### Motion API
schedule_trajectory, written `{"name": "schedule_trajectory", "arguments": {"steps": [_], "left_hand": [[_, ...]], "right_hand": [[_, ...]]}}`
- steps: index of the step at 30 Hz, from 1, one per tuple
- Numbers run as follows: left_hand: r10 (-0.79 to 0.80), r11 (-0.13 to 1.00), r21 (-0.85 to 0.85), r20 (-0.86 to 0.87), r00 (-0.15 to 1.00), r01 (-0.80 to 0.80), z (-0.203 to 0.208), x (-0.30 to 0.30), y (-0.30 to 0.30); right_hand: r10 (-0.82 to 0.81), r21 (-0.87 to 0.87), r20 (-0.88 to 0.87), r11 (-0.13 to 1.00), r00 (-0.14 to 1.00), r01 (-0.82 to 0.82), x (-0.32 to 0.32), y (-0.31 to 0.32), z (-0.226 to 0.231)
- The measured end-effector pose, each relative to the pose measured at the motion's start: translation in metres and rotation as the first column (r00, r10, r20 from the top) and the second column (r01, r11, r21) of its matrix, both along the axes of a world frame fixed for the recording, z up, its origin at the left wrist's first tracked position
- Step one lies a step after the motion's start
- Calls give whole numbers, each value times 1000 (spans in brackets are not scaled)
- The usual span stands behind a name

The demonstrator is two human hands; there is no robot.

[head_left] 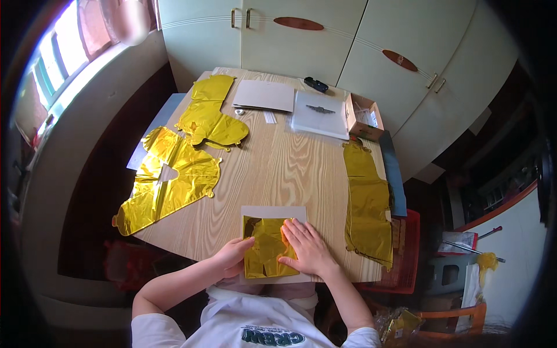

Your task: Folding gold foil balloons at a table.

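Note:
A gold foil balloon (pixel 266 246), folded into a rough square, lies on a pale grey-pink card (pixel 272 211) at the table's near edge. My left hand (pixel 232 256) grips the left edge of the foil, its thumb on top and the other fingers partly hidden. On the right side of the foil, my right hand (pixel 307 246) lies flat with fingers stretched out. The foil under that palm is hidden.
Flat gold foil balloons lie at the left (pixel 174 174), back left (pixel 212 116) and right edge (pixel 368 197). Farther back are stacked cards (pixel 264 95), a clear plastic bag (pixel 319 119), an open box (pixel 364 116) and a black object (pixel 315 84). Cabinets (pixel 301 46) stand behind.

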State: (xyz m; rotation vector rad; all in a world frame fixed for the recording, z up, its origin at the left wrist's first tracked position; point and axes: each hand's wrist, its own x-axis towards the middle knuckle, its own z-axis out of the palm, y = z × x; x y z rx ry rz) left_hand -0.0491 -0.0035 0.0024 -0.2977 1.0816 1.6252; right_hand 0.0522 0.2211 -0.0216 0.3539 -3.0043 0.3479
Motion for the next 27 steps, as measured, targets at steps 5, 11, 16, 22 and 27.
{"name": "schedule_trajectory", "arguments": {"steps": [5, 11, 16, 22, 27], "left_hand": [[-48, 998, 29, -310, 950, 60, -14, -12, -8], [-358, 933, -344, -917, -177, -108, 14, -4, -19], [-460, 817, -574, -702, -544, 50, 6, 6, 0], [-528, 730, -684, -547, -650, -18, -12, -12, 5], [-565, 695, -715, -476, -674, -77, -12, -23, -1]], "right_hand": [[-15, 34, 6, 999, 1000, 15, -4, -1, -2], [-60, 41, 34, 997, 998, 58, -7, -4, 1], [-73, 34, 54, 997, 996, 72, -8, -4, 3], [-59, 44, 47, 997, 997, 57, -9, -3, -2], [-60, 35, 58, 998, 997, 58, -8, -3, 0]]}}
